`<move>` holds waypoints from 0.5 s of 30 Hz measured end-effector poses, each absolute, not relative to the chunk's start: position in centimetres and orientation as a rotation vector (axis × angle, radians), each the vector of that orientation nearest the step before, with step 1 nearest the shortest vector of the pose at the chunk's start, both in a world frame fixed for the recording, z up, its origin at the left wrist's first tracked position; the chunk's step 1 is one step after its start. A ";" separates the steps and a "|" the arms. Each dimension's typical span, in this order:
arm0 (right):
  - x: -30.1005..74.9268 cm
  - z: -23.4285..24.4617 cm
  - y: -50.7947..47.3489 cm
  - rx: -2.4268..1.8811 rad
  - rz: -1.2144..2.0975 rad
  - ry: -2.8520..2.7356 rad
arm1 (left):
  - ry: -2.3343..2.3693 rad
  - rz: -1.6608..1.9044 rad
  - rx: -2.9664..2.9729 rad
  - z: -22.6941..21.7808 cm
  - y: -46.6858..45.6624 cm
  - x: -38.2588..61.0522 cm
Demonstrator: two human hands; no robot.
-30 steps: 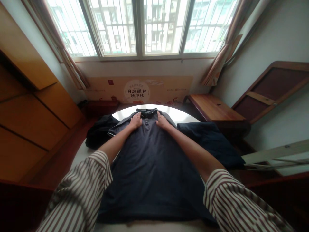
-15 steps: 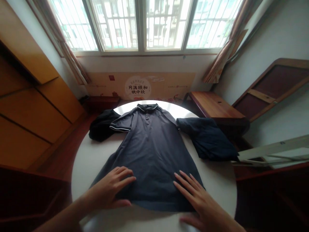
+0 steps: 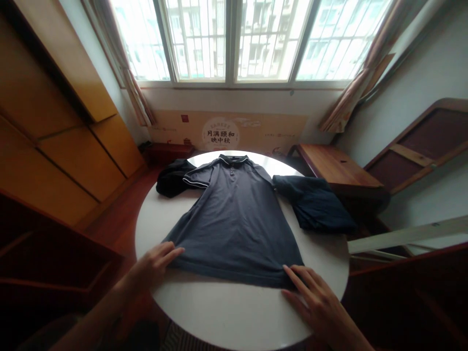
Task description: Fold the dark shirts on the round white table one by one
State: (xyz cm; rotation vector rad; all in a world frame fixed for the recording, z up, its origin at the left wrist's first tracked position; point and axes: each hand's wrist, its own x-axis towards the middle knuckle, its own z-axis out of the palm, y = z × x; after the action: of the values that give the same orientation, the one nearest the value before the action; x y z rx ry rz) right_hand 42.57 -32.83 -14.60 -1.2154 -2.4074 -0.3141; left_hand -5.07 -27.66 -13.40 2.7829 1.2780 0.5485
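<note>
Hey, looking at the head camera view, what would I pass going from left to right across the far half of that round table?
Crumpled black garment → grey polo shirt, spread flat → folded navy garment → wooden side table, standing just past the rim.

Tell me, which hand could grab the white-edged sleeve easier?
Left, probably. The left hand rests on the shirt at the hem corner below that sleeve; the right hand sits at the opposite corner and would have to cross over.
</note>
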 end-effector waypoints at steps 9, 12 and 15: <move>43.4 -14.2 -31.5 -1.148 -0.286 -2.307 | 1.876 0.768 2.297 -13.9 -27.9 -7.1; 43.1 -13.5 -31.6 -1.164 -0.197 -2.255 | 1.791 0.699 2.326 -13.5 -27.9 -6.8; 42.7 -13.3 -31.6 -1.174 -0.259 -2.284 | 1.646 0.695 2.538 -13.3 -27.8 -6.6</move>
State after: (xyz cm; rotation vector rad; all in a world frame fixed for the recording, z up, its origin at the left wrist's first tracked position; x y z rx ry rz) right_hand 42.74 -31.64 -13.29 -1.1737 -2.2837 -0.2589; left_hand -6.58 -27.78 -13.29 2.5384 1.6457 0.6955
